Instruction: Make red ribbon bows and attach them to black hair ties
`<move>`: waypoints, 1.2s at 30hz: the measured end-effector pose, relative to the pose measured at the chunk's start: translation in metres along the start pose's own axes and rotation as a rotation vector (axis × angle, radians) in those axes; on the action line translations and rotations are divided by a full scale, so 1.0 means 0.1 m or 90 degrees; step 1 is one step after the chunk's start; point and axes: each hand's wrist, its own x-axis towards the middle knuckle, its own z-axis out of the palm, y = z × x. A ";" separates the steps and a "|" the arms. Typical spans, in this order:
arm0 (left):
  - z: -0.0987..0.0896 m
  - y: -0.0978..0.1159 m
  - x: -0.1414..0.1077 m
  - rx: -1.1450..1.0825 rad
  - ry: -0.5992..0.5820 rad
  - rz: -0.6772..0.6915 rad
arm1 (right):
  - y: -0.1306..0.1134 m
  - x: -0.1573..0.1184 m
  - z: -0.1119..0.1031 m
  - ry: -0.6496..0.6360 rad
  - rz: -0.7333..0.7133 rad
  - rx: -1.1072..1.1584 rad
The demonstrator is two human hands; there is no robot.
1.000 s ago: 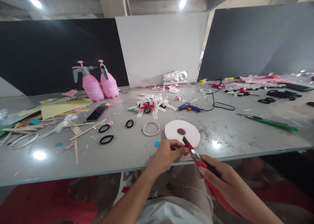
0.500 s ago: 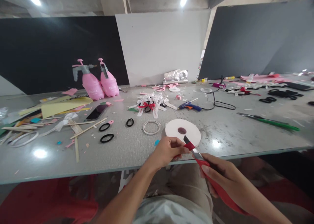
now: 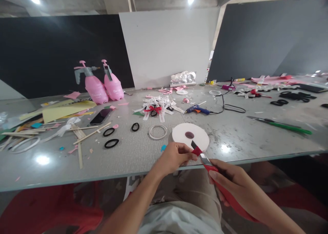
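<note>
Red ribbon piece at the blade, both hands engaged, little changed

Head view, the only one. Left hand: thumb and fingers pinched on a small red ribbon piece. Right hand: wrapped around a knife, blade pointing up and away to the left, its dark tip showing past the red piece. A longer red length runs under the right hand toward the lap; can't tell if it joins the small piece or is the handle.

Change over the last second: slight. The whole picture has shifted a little, so likely head motion. Both grips look the same; the red piece shows less of a hanging flap than a second ago and now lies flatter across the blade. Reads as a steady hold with small finger adjustment; no sign the ribbon has parted.

Location: ribbon and blade are held in the air near the table's front edge, overlapping the near side of a white tape roll from here; contact with the roll unclear. Left of the roll, a pale ring; beyond, a white ribbon heap and a blue glue gun. These look unmoved.
</note>
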 end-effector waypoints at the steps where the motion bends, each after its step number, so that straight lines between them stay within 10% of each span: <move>1: 0.00 -0.02 0.01 0.000 0.005 0.006 | 0.01 0.01 0.00 0.003 0.002 -0.003; 36: 0.00 -0.05 -0.03 0.012 -0.014 0.027 | -0.08 -0.03 -0.08 0.016 0.020 -0.038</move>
